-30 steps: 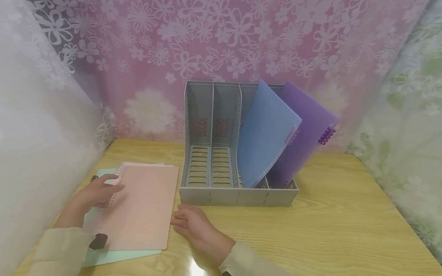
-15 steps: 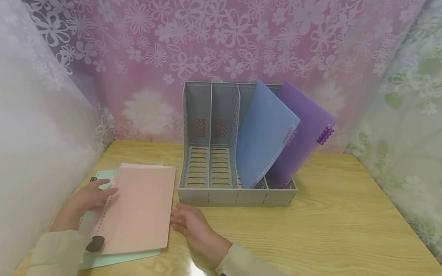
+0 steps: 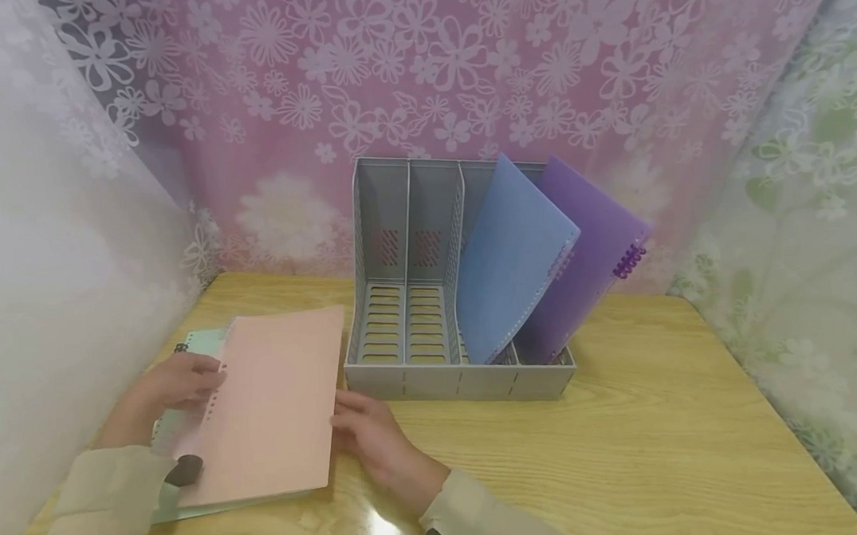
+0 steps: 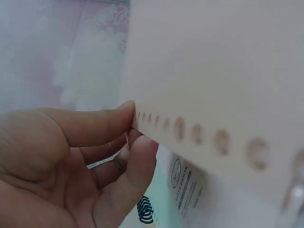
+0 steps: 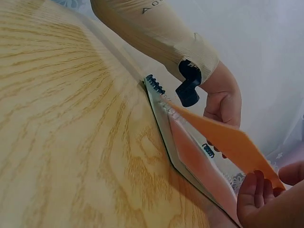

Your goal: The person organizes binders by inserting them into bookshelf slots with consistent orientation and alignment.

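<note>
A pink ring-bound notebook (image 3: 276, 402) lies over a mint green notebook (image 3: 205, 338) at the table's left. My left hand (image 3: 184, 382) pinches the punched left edge of its cover between thumb and fingers; the row of holes runs away from the fingertips in the left wrist view. At the right edge, my right hand (image 3: 371, 437) holds the lifted cover, fingers underneath and partly hidden. From the right wrist side, the raised cover (image 5: 228, 137) looks orange and stands apart from the pink layer (image 5: 199, 156) below. A printed sheet (image 4: 187, 185) shows under the holes.
A grey file rack (image 3: 462, 382) with upright compartments stands behind the right hand. A blue notebook (image 3: 514, 256) and a purple notebook (image 3: 593, 244) lean in its right compartments. The table (image 3: 665, 417) reaches to curtains (image 3: 420, 68) at the back and sides.
The pink cover's right side has risen off the stack, and the right fingers have slipped under its edge. The left hand has shifted slightly down, still at the punched edge.
</note>
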`<state>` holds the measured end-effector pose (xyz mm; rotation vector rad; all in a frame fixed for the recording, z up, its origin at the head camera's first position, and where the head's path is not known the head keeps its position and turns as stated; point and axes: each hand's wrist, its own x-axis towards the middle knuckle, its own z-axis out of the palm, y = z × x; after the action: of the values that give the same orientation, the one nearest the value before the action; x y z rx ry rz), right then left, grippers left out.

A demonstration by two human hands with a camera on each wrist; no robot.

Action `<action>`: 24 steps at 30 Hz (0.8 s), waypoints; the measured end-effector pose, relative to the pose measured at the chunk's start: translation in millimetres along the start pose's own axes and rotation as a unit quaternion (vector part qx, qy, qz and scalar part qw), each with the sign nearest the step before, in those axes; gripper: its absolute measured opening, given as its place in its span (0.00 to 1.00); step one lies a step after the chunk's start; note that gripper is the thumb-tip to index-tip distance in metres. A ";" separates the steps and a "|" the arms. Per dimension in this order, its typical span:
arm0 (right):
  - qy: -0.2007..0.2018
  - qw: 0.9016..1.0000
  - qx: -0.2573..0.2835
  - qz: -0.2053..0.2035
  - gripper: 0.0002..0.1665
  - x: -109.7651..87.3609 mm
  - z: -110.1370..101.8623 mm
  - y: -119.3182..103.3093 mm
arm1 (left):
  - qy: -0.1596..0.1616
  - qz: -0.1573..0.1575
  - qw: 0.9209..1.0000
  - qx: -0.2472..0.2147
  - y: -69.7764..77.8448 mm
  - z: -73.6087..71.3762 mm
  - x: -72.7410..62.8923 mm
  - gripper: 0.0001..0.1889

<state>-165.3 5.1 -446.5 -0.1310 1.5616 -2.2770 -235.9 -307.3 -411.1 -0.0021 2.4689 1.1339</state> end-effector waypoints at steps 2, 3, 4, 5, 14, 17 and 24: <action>-0.009 1.000 0.003 -0.002 0.26 -0.3 1.1 -0.2 | 0.002 0.008 1.000 -0.006 -1.7 -0.5 -1.6 0.30; -0.012 1.000 0.005 -0.002 0.27 -0.6 1.6 -0.5 | 0.004 0.012 1.000 -0.010 -2.8 -0.7 -2.6 0.30; -0.014 1.000 0.007 0.000 0.27 -0.5 2.1 -1.1 | 0.005 0.019 1.000 -0.013 -3.8 -1.0 -3.7 0.30; -0.016 1.000 0.006 0.000 0.28 -0.7 2.1 -1.6 | 0.004 0.026 0.999 -0.018 -4.6 -1.4 -4.7 0.31; -0.007 0.999 -0.034 0.005 0.30 -2.3 -3.6 -11.3 | 0.007 0.087 0.994 -0.059 -4.8 -4.9 -5.9 0.31; 0.004 0.999 -0.050 -0.001 0.29 -1.9 -8.2 -14.2 | 0.010 0.104 0.992 -0.065 -2.0 -5.6 -5.8 0.31; 0.005 0.996 -0.093 -0.010 0.28 -4.3 -30.5 -21.3 | 0.022 0.133 0.987 -0.083 12.5 1.6 -9.2 0.33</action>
<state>-175.3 40.1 -438.0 -0.1863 1.7836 -2.1464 -229.1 -299.4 -399.5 0.2641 2.4574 1.4639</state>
